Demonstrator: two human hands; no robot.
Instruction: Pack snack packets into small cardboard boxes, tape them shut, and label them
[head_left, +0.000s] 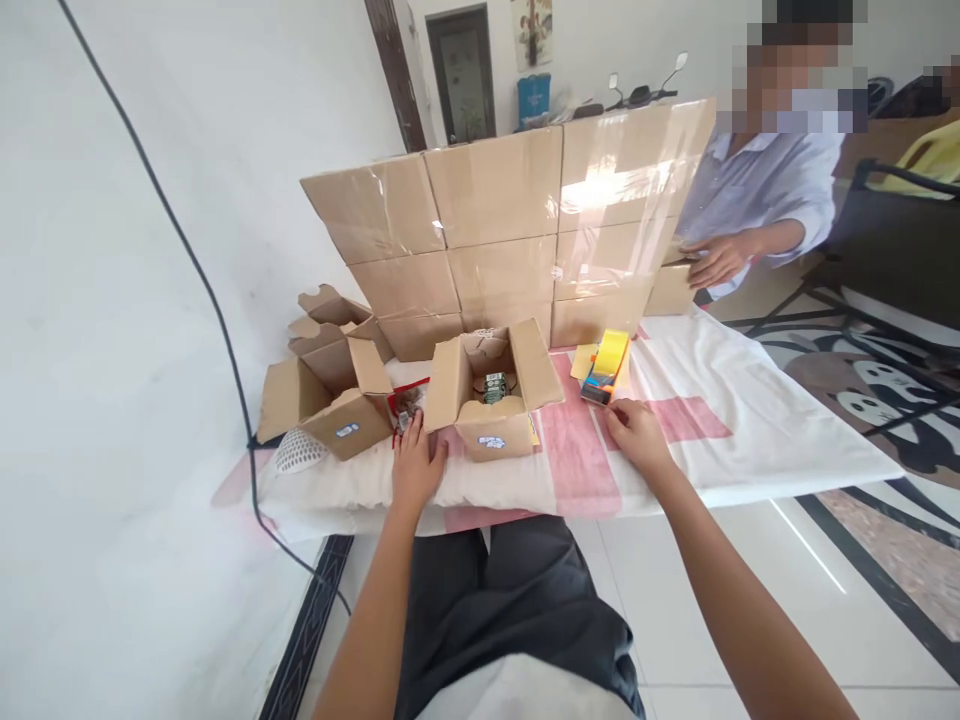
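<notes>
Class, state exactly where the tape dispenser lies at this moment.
In the head view the tape dispenser lies on the white and pink cloth, right of the open cardboard box, just beyond the right hand, in front of the stacked sealed boxes.

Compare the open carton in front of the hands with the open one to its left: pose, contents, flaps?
The middle open carton stands upright, mouth up; the left open carton lies tipped, mouth facing sideways. The middle carton shows a small green-and-white item inside; nothing shows inside the left one. The left hand rests between them on the cloth; the right hand sits right of the middle carton. Both are plain brown cardboard with flaps open and a small white-and-blue label.
</notes>
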